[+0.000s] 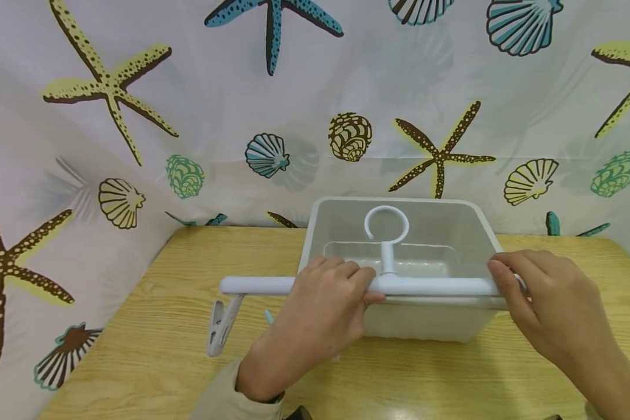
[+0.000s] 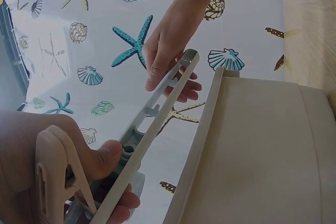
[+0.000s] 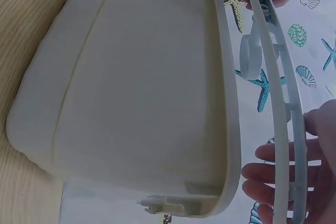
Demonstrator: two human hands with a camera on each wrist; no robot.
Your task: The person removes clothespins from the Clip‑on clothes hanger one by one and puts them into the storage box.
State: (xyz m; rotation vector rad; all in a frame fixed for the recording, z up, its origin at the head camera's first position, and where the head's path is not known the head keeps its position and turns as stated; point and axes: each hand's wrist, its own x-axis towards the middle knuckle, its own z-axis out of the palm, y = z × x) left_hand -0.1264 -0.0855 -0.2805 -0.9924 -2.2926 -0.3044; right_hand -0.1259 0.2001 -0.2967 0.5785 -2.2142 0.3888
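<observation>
A white clip hanger (image 1: 441, 286), a long bar with a curved hook (image 1: 387, 256) standing up from its middle, is held level in front of the bin. My left hand (image 1: 328, 303) grips the bar just left of the hook, thumb on the near side. At the bar's right end, my right hand (image 1: 562, 297) holds it between thumb and fingers. A pale clip (image 1: 221, 332) hangs from the left end, beside the left hand's wrist. In the right wrist view, the bar's underside (image 3: 295, 129) looks hollow with small ribs, and the right fingers (image 3: 262, 171) pass behind it.
A white rectangular bin (image 1: 425, 324) stands on the wooden table (image 1: 152, 350), right behind the bar. A small light-blue piece (image 1: 269, 317) shows beside the left hand. Behind the table hangs a curtain (image 1: 304, 99) printed with shells and starfish.
</observation>
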